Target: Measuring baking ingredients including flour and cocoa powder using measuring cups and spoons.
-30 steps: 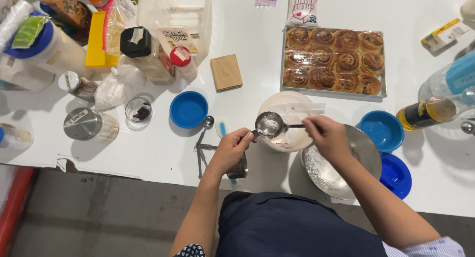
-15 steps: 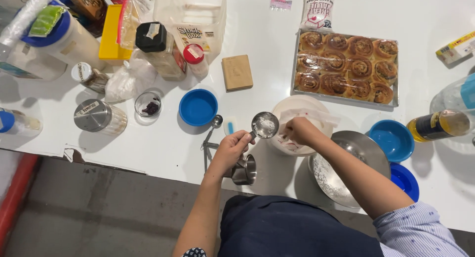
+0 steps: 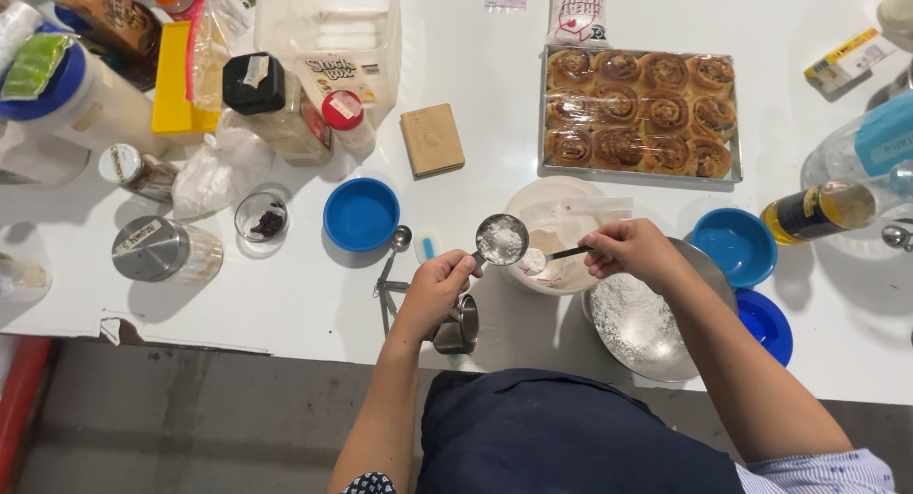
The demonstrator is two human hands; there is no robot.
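I read step as filling: left hand (image 3: 433, 290), fingers curled on handle, holds measuring cup (image 3: 501, 239) of white powder just beyond fingertips. Right hand (image 3: 635, 251) pinches small spoon (image 3: 552, 257), bowl end between hands, over white tub (image 3: 556, 232). Next move, I judge: steady spoon tip into cup, no spill.

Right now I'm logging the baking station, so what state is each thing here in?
Left hand: holds the measuring cup, filled with white powder.
Right hand: holds a small spoon, heaped with powder.
White tub: open, bag inside.
Metal bowl: dusted with powder.
Blue bowl: empty.
Tray of rolls: full, uncovered.
Oil bottle: lying on its side.
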